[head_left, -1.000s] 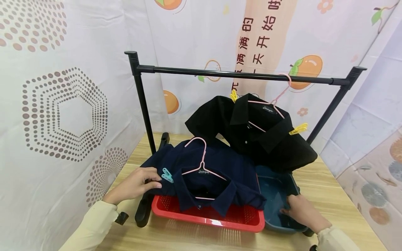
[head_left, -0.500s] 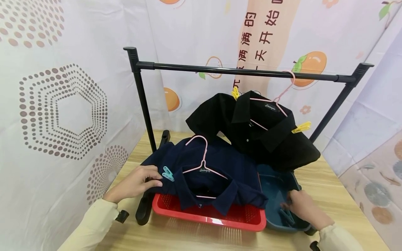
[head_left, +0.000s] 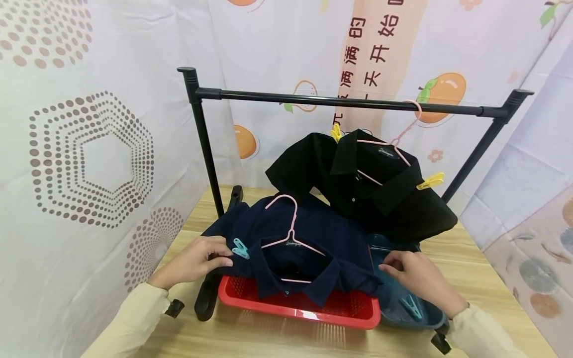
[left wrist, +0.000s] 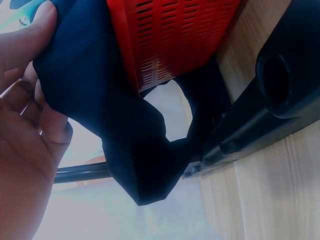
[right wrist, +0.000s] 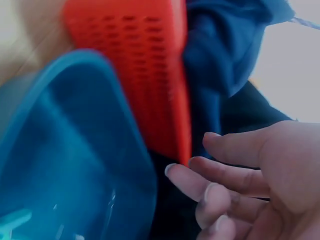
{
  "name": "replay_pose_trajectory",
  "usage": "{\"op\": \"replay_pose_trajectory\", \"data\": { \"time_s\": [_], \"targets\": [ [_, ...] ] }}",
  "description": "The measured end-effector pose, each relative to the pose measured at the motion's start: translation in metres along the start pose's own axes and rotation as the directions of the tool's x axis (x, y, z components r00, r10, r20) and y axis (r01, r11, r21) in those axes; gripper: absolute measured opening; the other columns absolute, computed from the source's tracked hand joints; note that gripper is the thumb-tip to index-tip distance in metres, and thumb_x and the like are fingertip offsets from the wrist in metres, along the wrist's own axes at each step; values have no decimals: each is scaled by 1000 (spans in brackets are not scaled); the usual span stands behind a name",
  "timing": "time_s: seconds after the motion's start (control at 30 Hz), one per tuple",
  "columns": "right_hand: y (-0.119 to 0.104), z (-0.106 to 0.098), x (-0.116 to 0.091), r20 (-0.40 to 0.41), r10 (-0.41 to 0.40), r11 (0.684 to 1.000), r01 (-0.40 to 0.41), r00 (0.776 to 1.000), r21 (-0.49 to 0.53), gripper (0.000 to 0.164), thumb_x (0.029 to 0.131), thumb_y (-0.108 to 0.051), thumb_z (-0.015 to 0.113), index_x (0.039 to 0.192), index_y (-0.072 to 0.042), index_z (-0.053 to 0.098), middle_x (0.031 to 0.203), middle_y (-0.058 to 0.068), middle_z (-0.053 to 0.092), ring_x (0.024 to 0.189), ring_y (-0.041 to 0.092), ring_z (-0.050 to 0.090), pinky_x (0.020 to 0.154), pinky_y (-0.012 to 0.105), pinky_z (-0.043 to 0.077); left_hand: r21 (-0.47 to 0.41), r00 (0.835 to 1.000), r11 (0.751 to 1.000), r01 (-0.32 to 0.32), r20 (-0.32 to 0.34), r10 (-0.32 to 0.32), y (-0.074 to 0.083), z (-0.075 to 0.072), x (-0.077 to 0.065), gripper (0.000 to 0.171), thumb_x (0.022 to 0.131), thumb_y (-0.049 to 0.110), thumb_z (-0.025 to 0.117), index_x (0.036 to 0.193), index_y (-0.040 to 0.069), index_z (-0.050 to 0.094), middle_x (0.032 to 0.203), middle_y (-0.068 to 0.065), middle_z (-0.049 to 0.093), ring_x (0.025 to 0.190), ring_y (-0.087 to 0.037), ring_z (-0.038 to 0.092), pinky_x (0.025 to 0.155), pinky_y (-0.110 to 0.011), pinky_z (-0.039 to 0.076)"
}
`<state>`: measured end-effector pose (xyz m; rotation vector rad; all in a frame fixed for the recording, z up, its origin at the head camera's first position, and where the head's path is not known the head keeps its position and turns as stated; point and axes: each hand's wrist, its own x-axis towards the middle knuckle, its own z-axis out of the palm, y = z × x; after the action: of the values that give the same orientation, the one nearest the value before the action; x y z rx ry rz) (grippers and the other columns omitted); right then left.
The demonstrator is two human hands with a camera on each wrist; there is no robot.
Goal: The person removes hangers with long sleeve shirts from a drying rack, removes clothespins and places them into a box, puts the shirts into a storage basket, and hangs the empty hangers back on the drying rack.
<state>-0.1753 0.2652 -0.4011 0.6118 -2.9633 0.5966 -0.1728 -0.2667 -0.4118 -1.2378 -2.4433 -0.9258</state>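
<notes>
our left hand [head_left: 197,261] pinches the navy shirt [head_left: 309,238] sleeve over the red basket [head_left: 295,306]; our right hand [head_left: 414,278], fingers loose and empty, hovers beside its right shoulder, nearer there.

Head cam: I'm looking forward and down from above at mid range, whole rack, red basket [head_left: 295,308] and blue tub [head_left: 398,291] in frame. Left wrist cam sits low, very close, looking up past the navy shirt [left wrist: 125,125] at the basket wall [left wrist: 170,40]. Right wrist cam is close too, blurry, facing basket and tub [right wrist: 75,160]. All three views share the red basket.
</notes>
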Motion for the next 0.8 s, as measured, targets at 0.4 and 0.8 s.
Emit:
{"op": "replay_pose_trajectory", "data": {
  "time_s": [0.4, 0.8],
  "targets": [
    [-36, -7, 12, -129, -116, 985, 131, 985, 115, 7, 93, -29, 79, 90, -23, 76, 73, -19, 61, 62, 3, 50, 56, 24, 44, 20, 1000, 1000, 18, -1, -18, -1, 0, 1, 13, 89, 9, 80, 90, 22, 76, 76, 17, 48, 68, 1, 44, 58, -18, 40],
    [-66, -2, 27, -175, -200, 951, 234, 964, 201, 9, 94, -31, 78, 89, -24, 75, 72, -18, 60, 60, 5, 51, 55, 23, 45, -1, 999, 999, 35, 5, -35, 1, 1, 0, 10, 90, 11, 79, 90, 21, 77, 76, 18, 49, 68, 0, 44, 58, -18, 40]
  ]
}}
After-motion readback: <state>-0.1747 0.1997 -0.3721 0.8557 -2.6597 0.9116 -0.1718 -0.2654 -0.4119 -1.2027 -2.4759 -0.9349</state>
